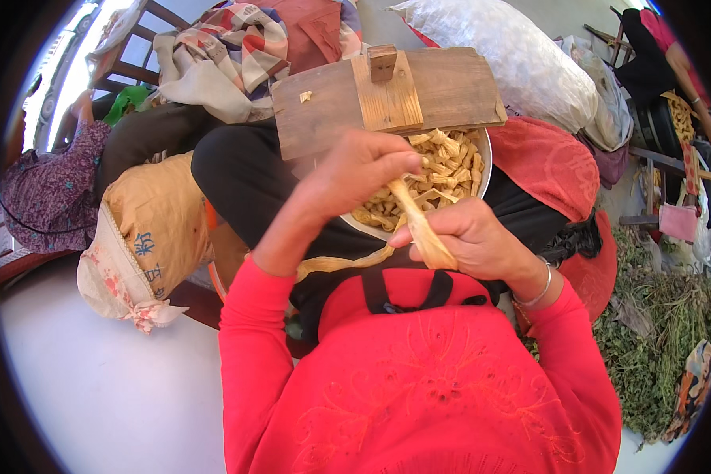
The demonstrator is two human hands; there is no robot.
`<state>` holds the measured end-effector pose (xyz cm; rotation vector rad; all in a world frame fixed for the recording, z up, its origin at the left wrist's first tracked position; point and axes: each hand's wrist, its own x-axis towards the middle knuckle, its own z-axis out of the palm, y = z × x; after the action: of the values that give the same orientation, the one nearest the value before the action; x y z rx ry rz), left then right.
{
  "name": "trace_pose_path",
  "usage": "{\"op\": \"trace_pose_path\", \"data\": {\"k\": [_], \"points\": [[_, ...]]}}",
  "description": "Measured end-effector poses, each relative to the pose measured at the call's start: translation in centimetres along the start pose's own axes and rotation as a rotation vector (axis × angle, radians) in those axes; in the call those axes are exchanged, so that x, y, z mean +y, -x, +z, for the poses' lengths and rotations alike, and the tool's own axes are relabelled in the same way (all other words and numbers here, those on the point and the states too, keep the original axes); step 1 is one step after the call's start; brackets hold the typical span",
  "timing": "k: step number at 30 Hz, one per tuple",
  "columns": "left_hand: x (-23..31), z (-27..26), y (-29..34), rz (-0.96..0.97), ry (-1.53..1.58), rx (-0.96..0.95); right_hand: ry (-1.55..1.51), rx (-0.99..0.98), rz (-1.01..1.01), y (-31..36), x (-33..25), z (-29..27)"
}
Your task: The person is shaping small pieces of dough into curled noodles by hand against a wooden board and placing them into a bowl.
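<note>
Between my two hands stretches a soft, tan, folded strip (420,225) that looks like tofu skin. My left hand (359,170) is closed, thumb and fingers pinching the strip's upper end. The fingers of my right hand (478,237) are closed round its lower part, with a flattened end showing beneath the thumb. Under my hands a metal basin (487,162) holds many short knotted pieces (456,158) of the same tan material. Another long tan strip (347,262) trails across my lap, below my left wrist.
A wooden board (316,114) with an upright block lies across the basin's far side. A tied tan sack (162,213) stands left, a large white bag (513,59) behind, and dried greenery (656,332) at right. Other people sit at far left and far right.
</note>
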<state>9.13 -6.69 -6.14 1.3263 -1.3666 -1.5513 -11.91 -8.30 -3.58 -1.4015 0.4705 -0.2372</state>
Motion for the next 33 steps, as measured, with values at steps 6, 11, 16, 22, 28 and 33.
{"op": "trace_pose_path", "data": {"k": [6, 11, 16, 22, 28, 33], "points": [[-0.1, 5.5, -2.4, 0.065, 0.663, 0.053, 0.249, 0.745, -0.320, -4.6, 3.7, -3.4], [-2.2, 5.7, -3.9, -0.072, 0.782, 0.072, 0.992, 0.934, -0.436, -5.6, 5.7, -5.3], [-4.6, 4.9, -3.7, -0.131, 0.627, 0.109, 1.153, 0.838, -0.425, -5.0, 5.8, -5.2], [-5.6, 6.4, -2.3, 0.335, -0.736, 0.571, 0.552, 0.563, -0.159, -4.0, 11.2, -5.2], [-7.5, 6.9, -2.6, 0.558, -0.769, 0.646, -0.746, 0.348, 0.130, -3.7, 11.7, -3.5], [-5.6, 6.8, -2.0, 0.458, -0.450, 0.445, -0.366, 0.445, -0.094, -3.8, 11.0, -3.6]]}}
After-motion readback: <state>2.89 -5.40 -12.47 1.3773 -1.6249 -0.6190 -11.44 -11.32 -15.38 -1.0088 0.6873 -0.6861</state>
